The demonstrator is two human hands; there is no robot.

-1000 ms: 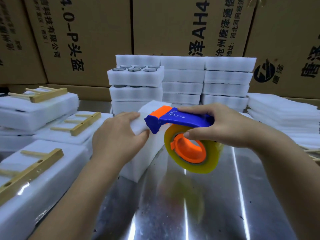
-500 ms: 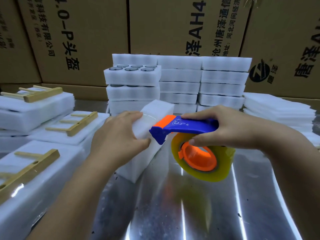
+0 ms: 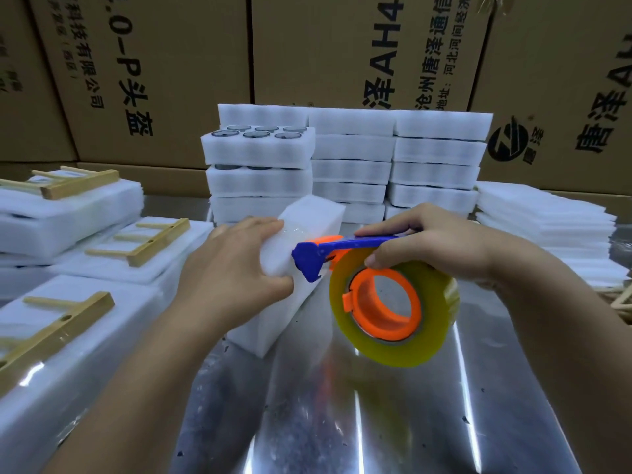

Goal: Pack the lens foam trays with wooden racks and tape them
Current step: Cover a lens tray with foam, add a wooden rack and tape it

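Cardboard cartons (image 3: 171,80) wall off the back, with lens foam trays (image 3: 352,172) stacked in front. Down on the shiny metal surface (image 3: 376,422), a white foam bundle (image 3: 307,217) stands tilted on edge. The left hand (image 3: 232,268) clamps its top end, thumb on the near face. The right hand (image 3: 434,241) wraps the blue tape dispenser (image 3: 342,246), whose nose touches the foam beside that thumb; a glossy strip there is probably tape. Wooden racks (image 3: 150,239) lie on foam at left.

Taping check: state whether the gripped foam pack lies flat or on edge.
On edge: the foam pack's narrow side rests on the metal table; the left hand grips it.
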